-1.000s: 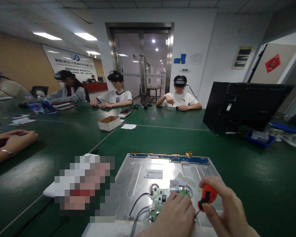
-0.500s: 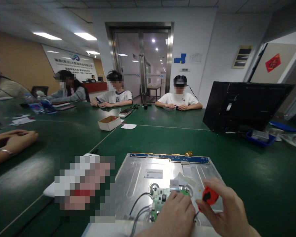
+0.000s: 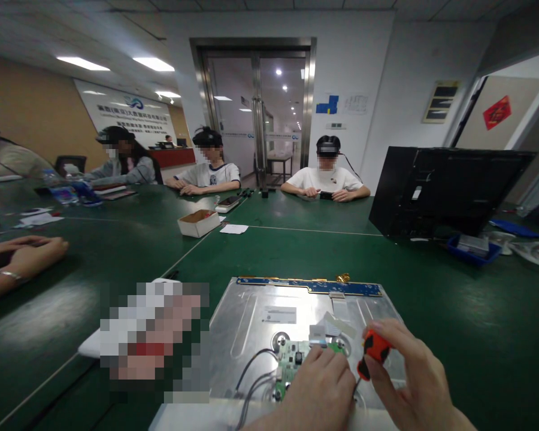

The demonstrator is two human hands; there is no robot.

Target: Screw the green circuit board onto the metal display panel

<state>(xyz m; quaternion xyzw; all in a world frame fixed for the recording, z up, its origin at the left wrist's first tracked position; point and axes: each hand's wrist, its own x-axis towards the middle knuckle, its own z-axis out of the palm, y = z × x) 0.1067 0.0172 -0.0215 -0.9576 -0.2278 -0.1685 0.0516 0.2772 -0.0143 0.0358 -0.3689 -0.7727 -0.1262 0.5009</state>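
A screwdriver with a stubby red-and-black handle is pinched between the thumb and fingers of my right hand. It leans, with its thin shaft running down toward the left, and its tip is hidden behind my left hand. That hand is closed over the right part of a green circuit board, fingers together and curled down; anything under them is hidden. The board sits on a silvery metal panel, with dark cables leaving its left side. A blue circuit strip runs along the panel's far edge.
A pixelated white and pink item lies left of the panel. Farther off are an open white box, a paper slip, a black monitor and a blue tray. Another person's hands rest at the left; other people sit across the table.
The screwdriver's handle has turned in my right fingers, and those fingers have shifted slightly left and up. My left hand stays in place on the board.
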